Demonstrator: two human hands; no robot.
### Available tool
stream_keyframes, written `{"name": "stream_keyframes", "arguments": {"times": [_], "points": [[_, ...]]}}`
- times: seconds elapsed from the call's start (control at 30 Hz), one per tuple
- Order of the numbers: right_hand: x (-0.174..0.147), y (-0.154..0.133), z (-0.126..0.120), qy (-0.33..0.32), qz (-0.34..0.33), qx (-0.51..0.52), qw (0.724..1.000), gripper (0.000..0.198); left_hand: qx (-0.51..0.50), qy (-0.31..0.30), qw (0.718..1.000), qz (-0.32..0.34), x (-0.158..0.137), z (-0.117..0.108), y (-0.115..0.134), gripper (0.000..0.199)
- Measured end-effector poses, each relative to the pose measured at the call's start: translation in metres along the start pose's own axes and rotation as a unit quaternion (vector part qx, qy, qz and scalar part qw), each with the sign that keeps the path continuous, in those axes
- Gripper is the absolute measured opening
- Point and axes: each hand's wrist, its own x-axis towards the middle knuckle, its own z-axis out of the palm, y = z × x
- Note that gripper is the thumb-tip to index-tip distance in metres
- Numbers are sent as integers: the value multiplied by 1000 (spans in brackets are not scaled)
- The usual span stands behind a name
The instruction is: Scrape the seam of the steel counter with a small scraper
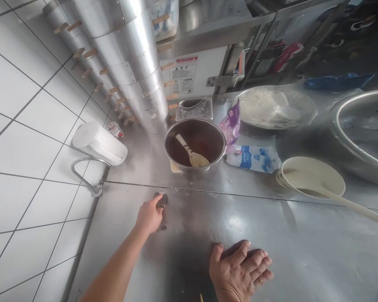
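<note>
On the steel worktop [189, 235], my left hand [149, 214] is closed around a small dark, shiny object [161, 200]. Most of that object is covered by the fingers, so its kind cannot be made out. My right hand [236, 270] rests nearer to me on the bare metal, fingers spread and holding nothing. Beyond the left hand stands a steel pot [195, 119] of dark brown liquid. A pale slotted spoon [199, 160] lies in the pot, its handle leaning toward the pot's left side.
A blue-and-white packet [254, 158] and a purple bag [232, 123] lie right of the pot. A white tub [311, 161] holds a long-handled utensil [359, 206]. Farther back are a bowl of white powder [267, 105] and a large steel bowl [359, 98]. A white canister [99, 142] stands beside the tiled wall.
</note>
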Motion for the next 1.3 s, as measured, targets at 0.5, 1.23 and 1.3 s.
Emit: {"name": "stream_keyframes", "arguments": {"times": [0.5,1.23,1.3], "points": [[-1,0,-2,11,-1,-7,1000,93,2,-6,1000,0,-4,18,17,51],[-1,2,-1,5,5,-4,1000,95,56,16,998,33,-8,40,43,52],[-1,2,-1,6,7,-6,1000,95,64,14,997,35,-7,42,44,53]]}}
